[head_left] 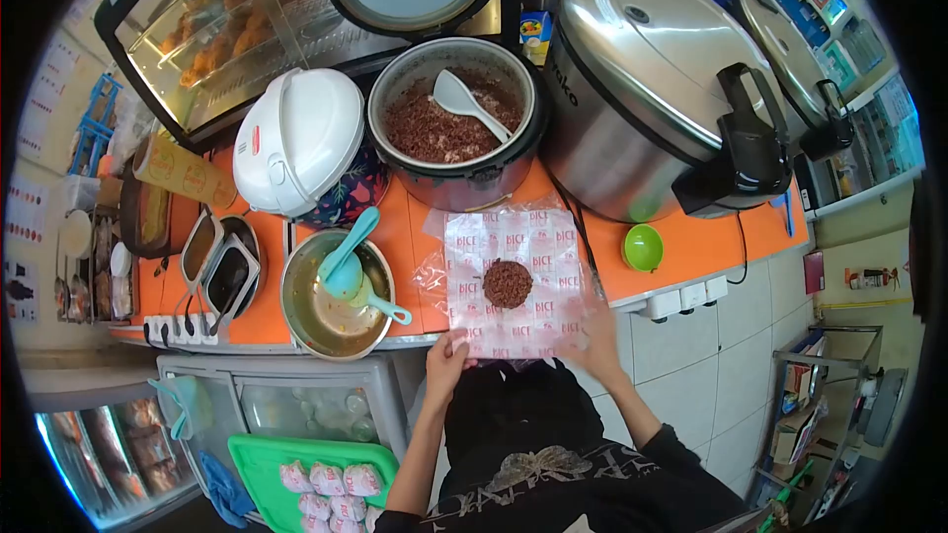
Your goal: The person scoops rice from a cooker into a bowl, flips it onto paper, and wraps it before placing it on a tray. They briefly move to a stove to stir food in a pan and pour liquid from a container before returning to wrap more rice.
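A round portion of dark reddish rice [508,284] lies on a printed wrapping sheet [555,247] near the counter's front edge, with clear plastic showing around the sheet. My left hand [448,359] pinches the sheet's near left corner. At the near right corner is my right hand [592,341], blurred, its fingers hard to make out. Behind the sheet stands an open rice cooker [459,173] holding more of the dark rice, with a white paddle [469,104] resting in it.
A metal bowl [296,281] with teal scoops stands left of the sheet, a green cup [643,248] to the right. A large steel cooker [632,89] is back right. Wrapped portions [346,494] sit on a green tray [267,464] below left.
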`<state>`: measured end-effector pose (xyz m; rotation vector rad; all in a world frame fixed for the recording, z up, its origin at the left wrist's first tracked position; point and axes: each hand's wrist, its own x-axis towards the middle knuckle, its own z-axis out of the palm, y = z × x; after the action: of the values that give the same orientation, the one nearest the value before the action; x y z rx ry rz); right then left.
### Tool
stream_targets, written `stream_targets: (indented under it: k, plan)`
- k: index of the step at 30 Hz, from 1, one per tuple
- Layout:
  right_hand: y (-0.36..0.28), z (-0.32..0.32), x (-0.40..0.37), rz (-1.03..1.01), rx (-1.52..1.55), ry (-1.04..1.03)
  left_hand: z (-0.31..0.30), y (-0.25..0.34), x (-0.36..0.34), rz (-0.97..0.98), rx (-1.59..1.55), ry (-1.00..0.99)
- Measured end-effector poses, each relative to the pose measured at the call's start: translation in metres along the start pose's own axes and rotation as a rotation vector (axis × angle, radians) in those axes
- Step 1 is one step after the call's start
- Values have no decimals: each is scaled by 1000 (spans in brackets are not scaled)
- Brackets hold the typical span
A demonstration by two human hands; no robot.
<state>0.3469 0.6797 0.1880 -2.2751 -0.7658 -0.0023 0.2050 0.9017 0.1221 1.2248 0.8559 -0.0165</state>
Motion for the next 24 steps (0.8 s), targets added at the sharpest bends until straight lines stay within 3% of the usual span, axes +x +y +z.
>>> stream_targets:
  k: [3, 4, 7, 8, 11, 14, 17, 18, 21, 23, 24]
  plan:
    - [51, 41, -38, -224, 104, -292, 2, 18, 3, -296, -246, 14]
    - [56, 37, -35, -202, 69, -360, -6, 14, 7, -347, -196, -43]
    - [51, 23, -13, -156, -27, -546, 17, 33, -21, 396, 992, 407]
    - [46, 18, -3, -174, -62, -606, 28, 50, -32, 538, 1240, 441]
    - [41, 21, 18, -228, -168, -709, 59, 52, -31, 938, 1045, 22]
    - [30, 28, 35, -298, -292, -743, 64, 2, 8, 697, 1091, -190]
    - [1, 8, 46, -225, -139, -562, 65, 34, 0, 946, 940, 34]
    - [13, 14, 36, -197, -47, -537, 61, 47, -9, 939, 964, 63]
    - [78, 21, 7, -139, 256, -492, 15, 15, 11, 436, 946, -99]
    - [107, 14, 9, -108, 510, -549, 2, 19, 33, 474, 553, -54]
    - [106, 20, 12, 228, 564, -442, -2, 17, 38, 471, 362, -38]
